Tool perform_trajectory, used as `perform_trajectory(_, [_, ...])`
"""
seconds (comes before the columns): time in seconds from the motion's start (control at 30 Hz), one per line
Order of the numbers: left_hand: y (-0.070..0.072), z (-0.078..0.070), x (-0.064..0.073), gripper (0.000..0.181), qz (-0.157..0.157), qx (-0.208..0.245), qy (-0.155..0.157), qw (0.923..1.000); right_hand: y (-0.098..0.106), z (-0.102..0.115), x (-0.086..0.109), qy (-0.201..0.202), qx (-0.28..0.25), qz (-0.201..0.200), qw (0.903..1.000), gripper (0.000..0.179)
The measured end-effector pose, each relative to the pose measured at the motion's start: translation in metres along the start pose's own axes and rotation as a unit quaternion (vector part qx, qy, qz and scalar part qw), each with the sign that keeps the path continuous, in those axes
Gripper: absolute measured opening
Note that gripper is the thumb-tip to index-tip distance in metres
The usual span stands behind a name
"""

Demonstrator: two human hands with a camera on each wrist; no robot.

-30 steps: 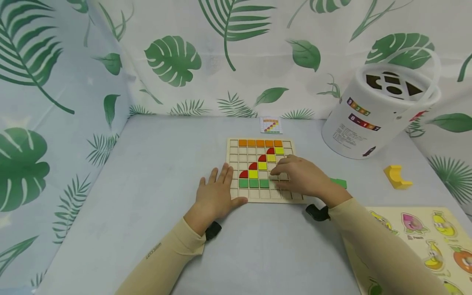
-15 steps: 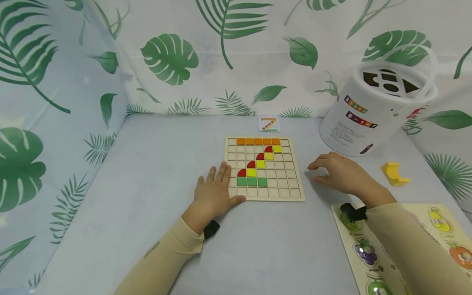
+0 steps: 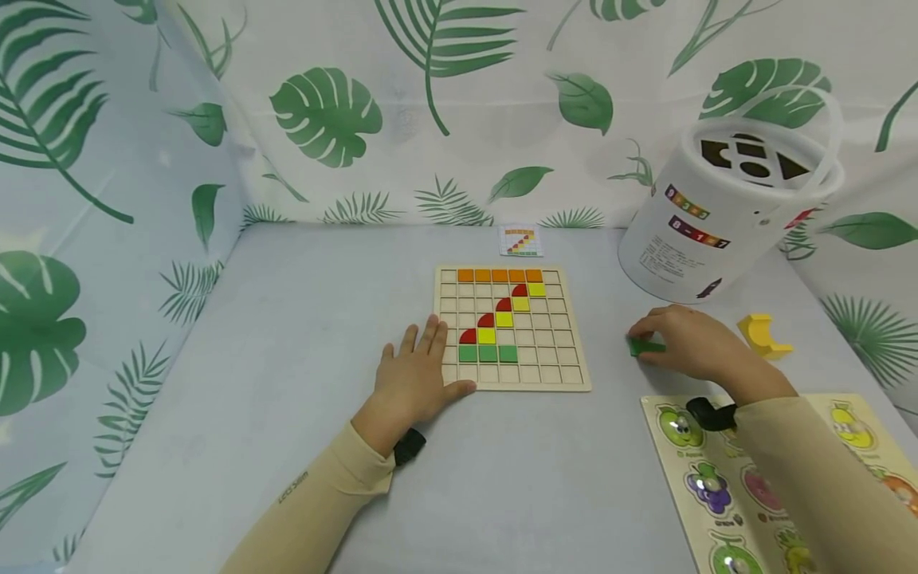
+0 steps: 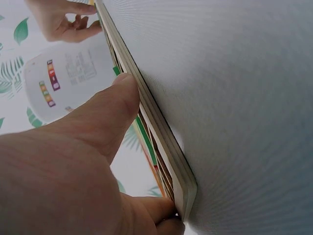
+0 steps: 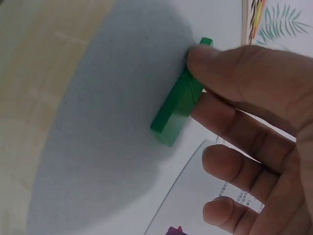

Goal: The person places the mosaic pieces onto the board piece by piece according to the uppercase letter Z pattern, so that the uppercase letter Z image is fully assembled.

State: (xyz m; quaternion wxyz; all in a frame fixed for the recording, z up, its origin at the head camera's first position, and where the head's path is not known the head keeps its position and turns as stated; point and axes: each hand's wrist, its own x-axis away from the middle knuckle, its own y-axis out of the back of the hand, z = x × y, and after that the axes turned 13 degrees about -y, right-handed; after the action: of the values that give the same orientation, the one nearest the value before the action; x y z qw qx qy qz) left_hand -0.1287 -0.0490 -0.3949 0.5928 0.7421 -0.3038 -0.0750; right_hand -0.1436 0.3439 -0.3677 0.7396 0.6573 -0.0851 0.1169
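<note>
A wooden grid board (image 3: 559,373) lies mid-table in the head view. Orange tiles (image 3: 500,276) line its top row; red quarter-round pieces (image 3: 485,320) and yellow squares (image 3: 504,320) step down diagonally to three green squares (image 3: 488,353). My left hand (image 3: 412,375) rests with spread, straight fingers on the board's left edge, its thumb along the front edge, as the left wrist view also shows. To the right of the board, my right hand (image 3: 688,343) pinches green blocks (image 5: 176,110) between thumb and index finger, low over the table; the other fingers curl loosely.
A small pattern card (image 3: 521,241) lies behind the board. At the back right stands a white bucket (image 3: 717,215) with shaped holes in its lid. A yellow arch block (image 3: 763,336) is beyond my right hand, and a fruit puzzle board (image 3: 667,470) lies under my right forearm.
My right hand has left the grid board, moved right across the table, and now pinches the green blocks there. The left hand has stayed on the board's edge.
</note>
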Motion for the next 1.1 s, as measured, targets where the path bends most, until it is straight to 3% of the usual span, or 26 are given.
perform_trajectory(0.4, [0.000, 0.001, 0.000, 0.104, 0.000, 0.006, -0.001, 1.0000, -0.004, 0.024, -0.007, 0.034, -0.008, -0.036, 0.9987, 0.026])
perform_trajectory(0.9, [0.000, 0.001, 0.001, 0.105, -0.004, 0.001, -0.001, 1.0000, -0.016, 0.102, -0.020, 0.096, -0.026, -0.043, 0.9941, 0.026])
perform_trajectory(1.1, [0.000, 0.001, 0.000, 0.105, -0.001, 0.002, -0.001, 1.0000, -0.018, 0.121, -0.022, 0.113, -0.014, -0.044, 0.9925, 0.027])
